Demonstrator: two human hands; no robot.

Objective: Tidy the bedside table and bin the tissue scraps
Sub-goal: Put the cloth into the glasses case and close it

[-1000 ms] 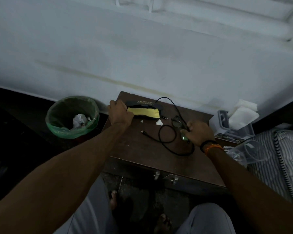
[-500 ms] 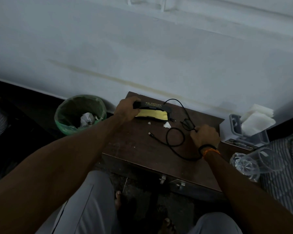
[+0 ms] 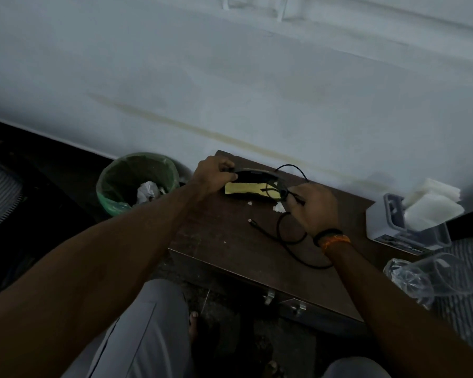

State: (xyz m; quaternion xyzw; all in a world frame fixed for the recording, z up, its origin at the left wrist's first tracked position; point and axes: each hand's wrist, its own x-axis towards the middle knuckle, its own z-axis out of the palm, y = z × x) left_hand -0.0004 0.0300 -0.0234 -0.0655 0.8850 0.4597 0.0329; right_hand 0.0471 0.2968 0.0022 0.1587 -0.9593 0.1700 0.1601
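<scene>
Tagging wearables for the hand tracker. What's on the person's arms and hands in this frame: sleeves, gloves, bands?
Both forearms are bare: no sleeves or gloves in view. The left hand shows no ring, watch or band. The right hand has two bands at the wrist: a thin black one nearer the hand, and an orange thread band just behind it. No cables or markings on either arm.

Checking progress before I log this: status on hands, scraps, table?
Left hand grips black case end. Right hand holds glasses at case. Tissue scraps unbinned on table; black cable loose beside them.
</scene>
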